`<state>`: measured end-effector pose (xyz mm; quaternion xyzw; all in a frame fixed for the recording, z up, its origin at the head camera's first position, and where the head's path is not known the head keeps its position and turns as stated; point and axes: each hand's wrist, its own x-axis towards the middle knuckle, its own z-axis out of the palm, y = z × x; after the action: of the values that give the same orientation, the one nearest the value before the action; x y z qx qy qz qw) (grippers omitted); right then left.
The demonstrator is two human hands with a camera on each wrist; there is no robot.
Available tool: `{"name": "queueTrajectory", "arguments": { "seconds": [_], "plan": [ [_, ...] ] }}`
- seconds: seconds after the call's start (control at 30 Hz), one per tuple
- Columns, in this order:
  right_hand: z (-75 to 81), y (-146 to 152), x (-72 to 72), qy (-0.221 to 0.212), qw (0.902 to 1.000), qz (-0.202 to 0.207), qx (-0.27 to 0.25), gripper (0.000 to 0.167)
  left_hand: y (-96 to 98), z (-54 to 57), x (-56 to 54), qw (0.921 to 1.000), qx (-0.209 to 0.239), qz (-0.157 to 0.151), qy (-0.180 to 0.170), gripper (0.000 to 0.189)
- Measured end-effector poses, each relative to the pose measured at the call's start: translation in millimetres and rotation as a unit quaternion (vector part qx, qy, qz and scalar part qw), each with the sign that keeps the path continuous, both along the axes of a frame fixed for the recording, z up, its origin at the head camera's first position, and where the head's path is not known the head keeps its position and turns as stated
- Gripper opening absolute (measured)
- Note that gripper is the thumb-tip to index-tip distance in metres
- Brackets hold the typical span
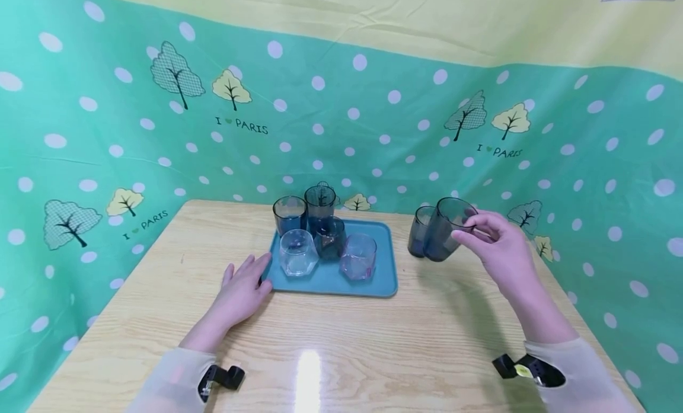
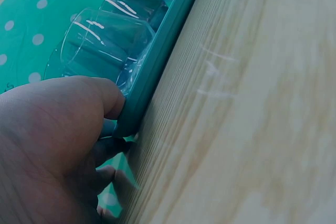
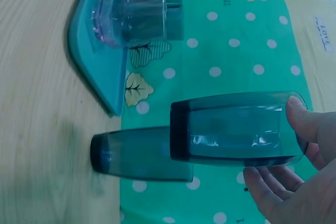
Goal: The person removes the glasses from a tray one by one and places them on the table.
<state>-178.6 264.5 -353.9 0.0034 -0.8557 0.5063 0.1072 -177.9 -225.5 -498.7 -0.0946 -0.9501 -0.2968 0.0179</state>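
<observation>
My right hand grips a tall smoky-grey drinking glass near its rim, thumb on one side and fingers on the other. This glass leans, raised off the table. Just left of it, partly covered in the head view, a second tall smoky glass stands upright on the table. My left hand holds the left front corner of a blue tray, its thumb at the rim. On the tray stand a clear glass, a pinkish glass and several dark glasses.
The wooden table has its back edge against a green polka-dot cloth, which also hangs along both sides. Bare wood lies in front of the tray and between it and the two glasses at right.
</observation>
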Motion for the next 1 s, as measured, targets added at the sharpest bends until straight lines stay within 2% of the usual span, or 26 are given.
{"name": "queueTrajectory", "arguments": {
  "seconds": [0.23, 0.67, 1.0],
  "plan": [
    [-5.4, 14.5, 1.1, -0.012, 0.9998, -0.015, -0.005, 0.044, -0.5, 3.6, -2.1, 1.0, -0.004, -0.001, 0.002, 0.065],
    [-19.2, 31.7, -8.8, -0.016, 0.9989, -0.039, 0.018, 0.049, -1.4, 6.3, -3.5, 1.0, -0.002, -0.001, 0.007, 0.065],
    [-33.8, 43.7, -19.1, -0.03, 0.9971, -0.063, 0.029, 0.054, -1.9, 3.3, -2.2, 1.0, 0.0, 0.002, 0.005, 0.065]
  ]
}}
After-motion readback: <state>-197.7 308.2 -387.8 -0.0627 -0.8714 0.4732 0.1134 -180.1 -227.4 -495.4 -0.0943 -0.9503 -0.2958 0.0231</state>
